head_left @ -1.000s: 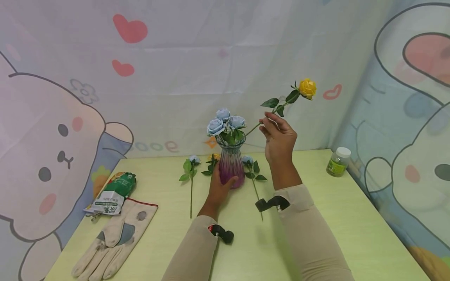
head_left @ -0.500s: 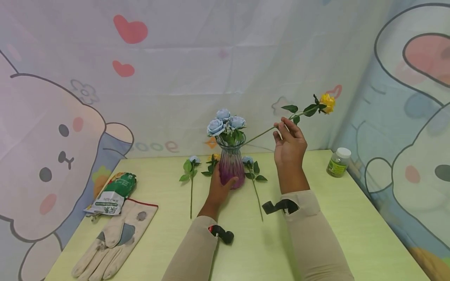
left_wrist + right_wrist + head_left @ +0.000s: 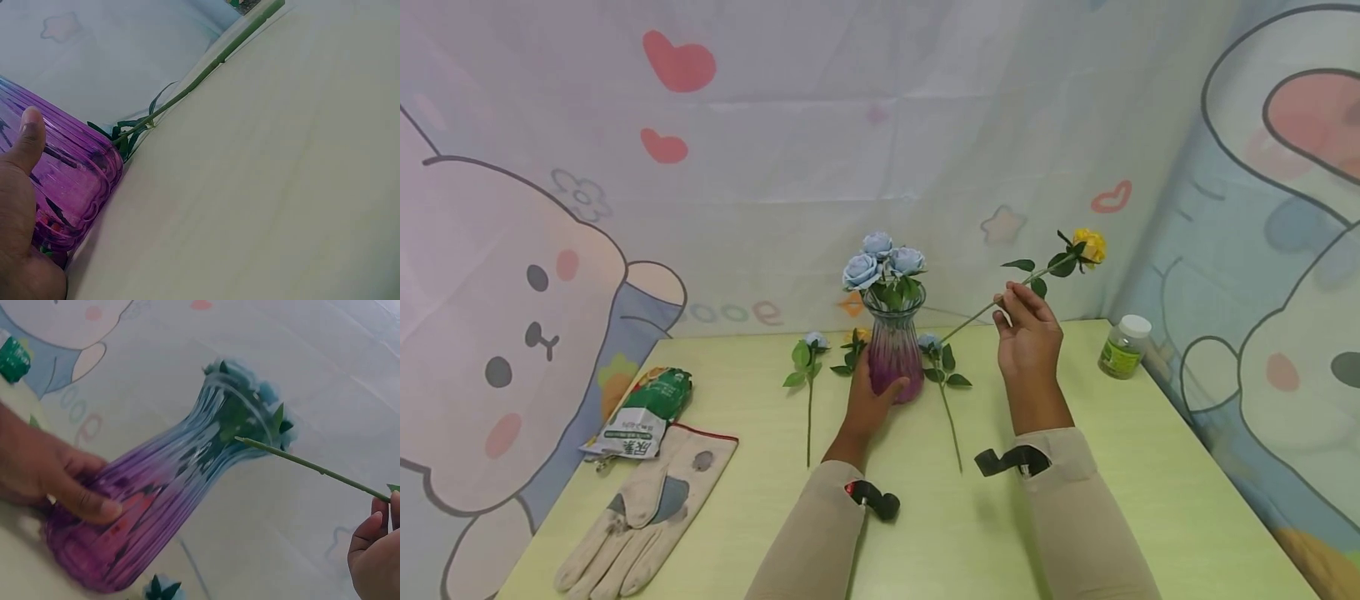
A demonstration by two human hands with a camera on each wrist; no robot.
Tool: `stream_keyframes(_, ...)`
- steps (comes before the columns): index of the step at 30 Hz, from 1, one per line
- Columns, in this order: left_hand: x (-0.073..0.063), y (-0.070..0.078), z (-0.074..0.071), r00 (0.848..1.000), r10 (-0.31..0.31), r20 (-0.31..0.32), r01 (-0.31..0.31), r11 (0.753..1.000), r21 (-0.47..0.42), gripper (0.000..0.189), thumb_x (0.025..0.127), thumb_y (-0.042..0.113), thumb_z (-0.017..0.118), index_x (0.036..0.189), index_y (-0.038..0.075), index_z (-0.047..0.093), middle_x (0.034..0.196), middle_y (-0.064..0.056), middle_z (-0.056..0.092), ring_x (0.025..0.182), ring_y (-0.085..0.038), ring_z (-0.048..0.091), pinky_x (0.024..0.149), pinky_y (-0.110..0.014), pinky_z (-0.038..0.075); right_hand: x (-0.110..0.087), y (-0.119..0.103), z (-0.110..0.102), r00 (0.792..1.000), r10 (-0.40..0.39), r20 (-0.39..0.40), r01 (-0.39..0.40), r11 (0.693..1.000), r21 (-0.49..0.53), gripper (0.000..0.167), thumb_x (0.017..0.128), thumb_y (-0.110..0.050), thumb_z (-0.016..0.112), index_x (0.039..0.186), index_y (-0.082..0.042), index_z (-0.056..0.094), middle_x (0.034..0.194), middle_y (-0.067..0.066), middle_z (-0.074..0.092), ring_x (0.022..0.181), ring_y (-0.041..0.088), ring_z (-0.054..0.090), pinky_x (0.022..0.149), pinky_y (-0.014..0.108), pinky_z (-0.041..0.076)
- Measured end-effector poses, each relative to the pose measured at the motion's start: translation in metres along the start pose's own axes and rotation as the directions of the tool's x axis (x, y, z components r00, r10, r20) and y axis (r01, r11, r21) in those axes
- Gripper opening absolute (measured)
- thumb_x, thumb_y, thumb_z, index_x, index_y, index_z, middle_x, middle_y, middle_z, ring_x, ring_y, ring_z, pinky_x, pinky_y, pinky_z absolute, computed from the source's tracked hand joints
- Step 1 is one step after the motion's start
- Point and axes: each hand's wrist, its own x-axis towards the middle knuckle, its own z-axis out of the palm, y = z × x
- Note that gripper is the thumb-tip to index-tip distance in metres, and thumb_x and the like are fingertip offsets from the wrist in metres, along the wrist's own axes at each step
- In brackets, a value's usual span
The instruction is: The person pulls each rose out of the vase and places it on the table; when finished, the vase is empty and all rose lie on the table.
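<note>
A ribbed glass vase [image 3: 895, 342], clear at the neck and purple below, stands on the table with several light blue roses [image 3: 880, 265] in its mouth. My left hand [image 3: 867, 408] grips its lower body, thumb across the front in the left wrist view. To the right, my right hand [image 3: 1030, 337] pinches the green stem of a yellow rose [image 3: 1088, 247] between thumb and fingertips. That rose slants, bloom up to the right. In the right wrist view its cut stem end [image 3: 240, 439] overlaps the vase's neck.
Blue roses lie on either side of the vase, one at left [image 3: 808, 375] and one at right [image 3: 943, 375]. Another yellow rose [image 3: 855, 337] is partly hidden behind it. Far left are a work glove [image 3: 655, 508] and green-white packet [image 3: 643, 417]; a lidded jar [image 3: 1124, 347] stands right.
My right hand has moved right and down with the yellow rose, whose stem now tilts lower and has its lower end beside the vase. My left hand keeps its grip in place.
</note>
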Motion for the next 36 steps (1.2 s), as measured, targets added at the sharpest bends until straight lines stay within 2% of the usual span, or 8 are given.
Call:
stream_keyframes(3, 0.000, -0.001, 0.001, 1.000, 0.000, -0.003, 0.000, 1.000, -0.006, 0.101, 0.100, 0.032, 0.083, 0.176, 0.017, 0.018, 0.178, -0.013, 0.032, 0.166, -0.035, 0.033, 0.137, -0.055, 0.027, 0.000, 0.002, -0.012, 0.999, 0.030, -0.014, -0.030, 0.999, -0.017, 0.013, 0.099, 0.005, 0.074, 0.108, -0.003, 0.080, 0.109, 0.005, 0.077, 0.090, 0.019, 0.074, 0.079, 0.027, 0.057)
stream_keyframes(7, 0.000, 0.000, 0.001, 1.000, 0.003, -0.007, -0.003, 1.000, -0.005, 0.100, 0.100, 0.031, 0.082, 0.175, 0.017, 0.019, 0.178, -0.014, 0.032, 0.166, -0.035, 0.033, 0.137, -0.055, 0.027, 0.000, 0.005, -0.029, 0.998, 0.060, -0.013, -0.061, 0.994, -0.089, 0.015, 0.099, 0.003, 0.075, 0.113, -0.002, 0.079, 0.109, 0.004, 0.077, 0.089, 0.017, 0.075, 0.079, 0.025, 0.059)
stream_keyframes(10, -0.001, 0.000, 0.002, 1.000, 0.002, -0.003, -0.002, 1.000, -0.002, 0.100, 0.100, 0.030, 0.082, 0.175, 0.015, 0.018, 0.178, -0.015, 0.031, 0.166, -0.035, 0.032, 0.138, -0.054, 0.026, 0.000, 0.007, -0.040, 0.997, 0.078, -0.017, -0.080, 0.985, -0.150, 0.014, 0.099, 0.004, 0.075, 0.110, -0.004, 0.080, 0.107, 0.003, 0.077, 0.087, 0.015, 0.075, 0.077, 0.024, 0.059)
stream_keyframes(18, -0.002, -0.002, 0.003, 1.000, 0.012, -0.006, -0.013, 1.000, -0.011, 0.099, 0.100, 0.028, 0.082, 0.175, 0.014, 0.019, 0.178, -0.016, 0.033, 0.166, -0.037, 0.033, 0.137, -0.055, 0.027, 0.001, 0.008, -0.064, 0.987, 0.159, -0.016, -0.156, 0.934, -0.322, 0.015, 0.099, 0.003, 0.076, 0.101, -0.009, 0.084, 0.104, -0.001, 0.078, 0.087, 0.013, 0.074, 0.077, 0.024, 0.059)
stream_keyframes(24, -0.001, 0.000, 0.003, 1.000, 0.007, -0.009, -0.007, 1.000, -0.010, 0.100, 0.100, 0.028, 0.083, 0.175, 0.013, 0.019, 0.177, -0.015, 0.034, 0.166, -0.036, 0.034, 0.138, -0.054, 0.026, 0.000, 0.003, -0.079, 0.969, 0.245, 0.011, -0.214, 0.865, -0.454, 0.016, 0.102, -0.001, 0.074, 0.105, -0.013, 0.083, 0.102, -0.006, 0.079, 0.090, 0.010, 0.075, 0.081, 0.023, 0.060)
stream_keyframes(28, -0.001, 0.001, 0.002, 1.000, -0.006, -0.005, 0.006, 1.000, 0.006, 0.102, 0.100, 0.031, 0.082, 0.175, 0.010, 0.017, 0.178, -0.016, 0.032, 0.166, -0.035, 0.032, 0.138, -0.053, 0.026, 0.000, 0.000, -0.089, 0.949, 0.314, 0.016, -0.258, 0.806, -0.534, 0.016, 0.102, -0.002, 0.076, 0.109, -0.014, 0.083, 0.099, -0.008, 0.081, 0.090, 0.008, 0.076, 0.082, 0.022, 0.061)
stream_keyframes(32, -0.002, 0.002, 0.001, 1.000, -0.008, -0.001, 0.008, 1.000, 0.002, 0.102, 0.100, 0.031, 0.082, 0.175, 0.008, 0.016, 0.178, -0.016, 0.030, 0.167, -0.036, 0.031, 0.138, -0.054, 0.025, 0.001, -0.002, -0.099, 0.921, 0.389, 0.030, -0.284, 0.722, -0.631, 0.015, 0.103, -0.008, 0.076, 0.115, -0.014, 0.081, 0.099, -0.011, 0.080, 0.091, 0.006, 0.075, 0.085, 0.022, 0.061)
stream_keyframes(36, -0.001, 0.002, 0.000, 1.000, 0.000, 0.001, 0.000, 1.000, -0.013, 0.102, 0.100, 0.030, 0.082, 0.175, 0.008, 0.015, 0.178, -0.017, 0.031, 0.166, -0.036, 0.032, 0.138, -0.054, 0.026, 0.003, 0.001, -0.108, 0.899, 0.434, 0.058, -0.261, 0.636, -0.726, 0.020, 0.104, -0.011, 0.076, 0.124, -0.011, 0.080, 0.101, -0.014, 0.079, 0.094, 0.005, 0.075, 0.089, 0.024, 0.061)
